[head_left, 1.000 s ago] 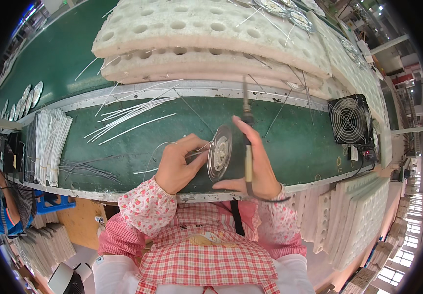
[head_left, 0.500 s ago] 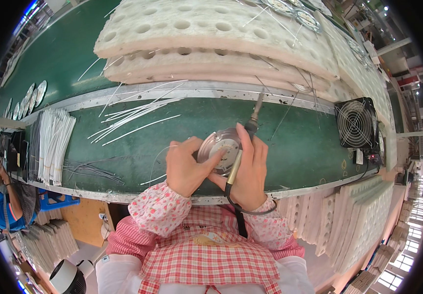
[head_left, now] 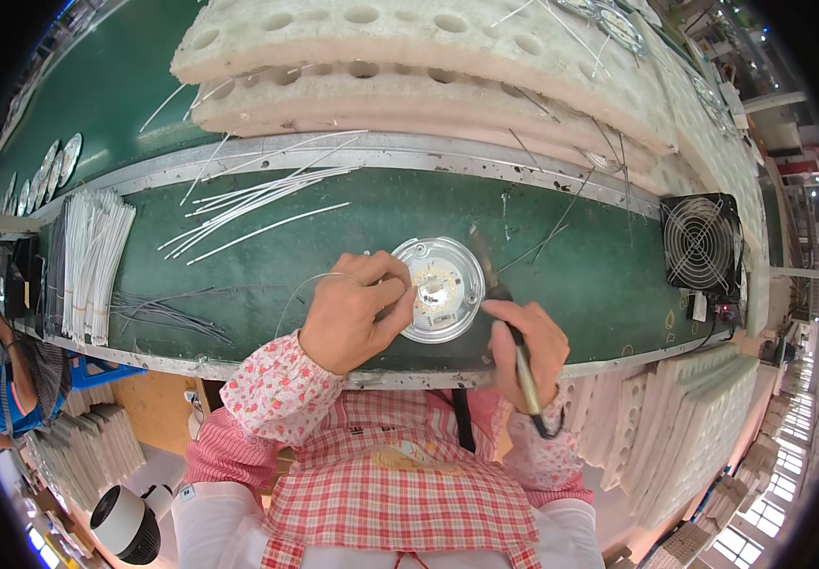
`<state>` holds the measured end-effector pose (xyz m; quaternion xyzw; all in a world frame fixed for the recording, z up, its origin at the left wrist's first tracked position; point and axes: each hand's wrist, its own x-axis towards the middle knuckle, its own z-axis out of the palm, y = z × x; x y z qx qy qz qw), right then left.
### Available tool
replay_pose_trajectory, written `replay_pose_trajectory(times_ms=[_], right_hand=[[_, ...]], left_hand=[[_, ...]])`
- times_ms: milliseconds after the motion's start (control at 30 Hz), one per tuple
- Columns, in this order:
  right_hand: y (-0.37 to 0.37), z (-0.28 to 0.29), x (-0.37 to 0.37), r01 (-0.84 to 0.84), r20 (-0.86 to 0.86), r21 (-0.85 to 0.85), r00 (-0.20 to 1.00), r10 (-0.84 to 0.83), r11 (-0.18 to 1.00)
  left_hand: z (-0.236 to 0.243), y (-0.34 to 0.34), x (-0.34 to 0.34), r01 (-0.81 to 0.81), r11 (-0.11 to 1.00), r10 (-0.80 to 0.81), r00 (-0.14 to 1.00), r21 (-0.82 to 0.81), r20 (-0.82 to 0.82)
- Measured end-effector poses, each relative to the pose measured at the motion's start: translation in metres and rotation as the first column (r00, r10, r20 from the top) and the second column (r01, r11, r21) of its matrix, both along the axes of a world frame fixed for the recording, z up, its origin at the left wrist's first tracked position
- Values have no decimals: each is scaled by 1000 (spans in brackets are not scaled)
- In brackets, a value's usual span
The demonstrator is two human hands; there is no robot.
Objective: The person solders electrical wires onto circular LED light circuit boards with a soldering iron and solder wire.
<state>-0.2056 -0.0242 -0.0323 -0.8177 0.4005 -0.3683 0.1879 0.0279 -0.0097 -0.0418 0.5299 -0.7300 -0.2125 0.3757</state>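
Observation:
A round silver lamp base [head_left: 458,313] with an LED board inside its rim lies on the green bench, inner side up. My left hand [head_left: 357,308] is closed at its left edge, thumb and forefinger pinched together. A thin solder wire [head_left: 298,302] loops out from behind these fingers; their tips partly hide what they pinch. Just right of the lamp base, my right hand [head_left: 531,351] is wrapped round a soldering iron [head_left: 526,375]. The iron's blurred front end points up past the rim, apart from the board.
White wires [head_left: 263,213] and a white bundle [head_left: 97,266] lie to the left, with dark wires [head_left: 177,308] nearby. A black fan [head_left: 701,242] stands at the right. Foam slabs with holes [head_left: 409,100] are stacked behind. Another person [head_left: 16,389] sits far left.
The lamp base, tilted between both hands before, now lies flat on the bench. My right hand has moved right and down from it, and the iron has swung in its grip.

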Motion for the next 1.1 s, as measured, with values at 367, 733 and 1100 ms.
replay_pose_trajectory(times_ms=[367, 733, 1100], right_hand=[[1, 14, -6, -156, 187, 213, 975, 116, 965], [20, 16, -4, -42, 364, 736, 866, -343, 676], [41, -1, 2, -8, 406, 703, 826, -391, 711]], left_hand=[[-1, -4, -6, 9, 999, -5, 996, -44, 87], [-3, -13, -13, 68, 994, -42, 964, -90, 261], [-7, -6, 5, 164, 983, -126, 927, -81, 355]])
